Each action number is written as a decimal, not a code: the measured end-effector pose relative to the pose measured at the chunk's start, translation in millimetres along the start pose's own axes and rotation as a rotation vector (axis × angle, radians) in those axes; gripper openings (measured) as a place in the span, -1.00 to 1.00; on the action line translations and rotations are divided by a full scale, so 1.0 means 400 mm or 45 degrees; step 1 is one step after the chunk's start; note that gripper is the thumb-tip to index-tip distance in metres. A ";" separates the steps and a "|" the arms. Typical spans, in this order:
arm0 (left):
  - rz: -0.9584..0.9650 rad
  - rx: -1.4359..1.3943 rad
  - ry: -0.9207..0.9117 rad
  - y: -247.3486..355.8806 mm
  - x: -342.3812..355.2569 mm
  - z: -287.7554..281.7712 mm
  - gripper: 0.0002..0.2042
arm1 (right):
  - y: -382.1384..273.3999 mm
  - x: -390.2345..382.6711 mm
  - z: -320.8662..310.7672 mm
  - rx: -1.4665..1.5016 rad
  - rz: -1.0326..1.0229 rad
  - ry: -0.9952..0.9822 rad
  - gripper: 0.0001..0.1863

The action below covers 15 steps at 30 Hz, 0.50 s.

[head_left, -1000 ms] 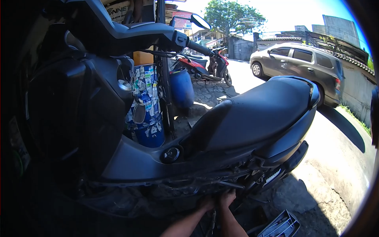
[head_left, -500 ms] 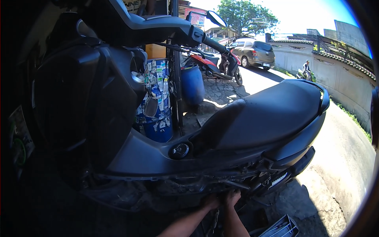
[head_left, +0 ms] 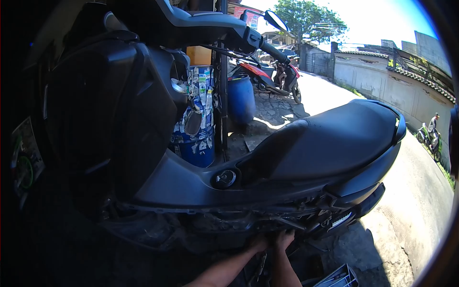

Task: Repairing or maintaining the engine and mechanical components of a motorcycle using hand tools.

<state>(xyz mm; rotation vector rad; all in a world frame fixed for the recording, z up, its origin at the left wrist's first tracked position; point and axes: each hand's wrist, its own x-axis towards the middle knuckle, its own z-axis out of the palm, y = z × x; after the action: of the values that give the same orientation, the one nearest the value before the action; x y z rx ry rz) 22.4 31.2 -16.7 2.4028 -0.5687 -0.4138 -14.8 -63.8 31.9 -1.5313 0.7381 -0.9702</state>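
A dark scooter (head_left: 186,191) fills the view, its lower side uncovered so that frame tubes and machine parts (head_left: 287,217) show below the seat (head_left: 330,143). Both my forearms reach up from the lower edge to its shaded underside. My left hand (head_left: 258,243) is at the engine area; shadow hides its fingers. Close on its right, my right hand (head_left: 285,237) is closed against the parts under the tube. What it grips is too dark to make out. A thin metal piece (head_left: 261,266) shows between my forearms.
A metal tray (head_left: 340,276) with tools lies on the ground at lower right. Behind the scooter stand a blue barrel (head_left: 240,100), a sticker-covered drum (head_left: 198,143) and a red scooter (head_left: 267,79). A person on a green motorbike (head_left: 430,136) is on the road at right.
The view has shifted slightly, moving the scooter right in the picture. The car on the road has gone from sight, and the green motorbike has come nearer. My hands keep nearly the same place.
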 end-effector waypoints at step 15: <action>-0.157 0.004 -0.042 0.056 -0.029 -0.045 -0.47 | 0.077 0.049 -0.007 -0.116 0.188 -0.249 -0.47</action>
<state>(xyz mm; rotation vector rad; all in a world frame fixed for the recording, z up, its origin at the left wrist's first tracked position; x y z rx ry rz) 13.3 30.0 12.8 2.4457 -0.4374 -0.5069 -6.5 -87.5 5.3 -1.6002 0.7521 -0.6745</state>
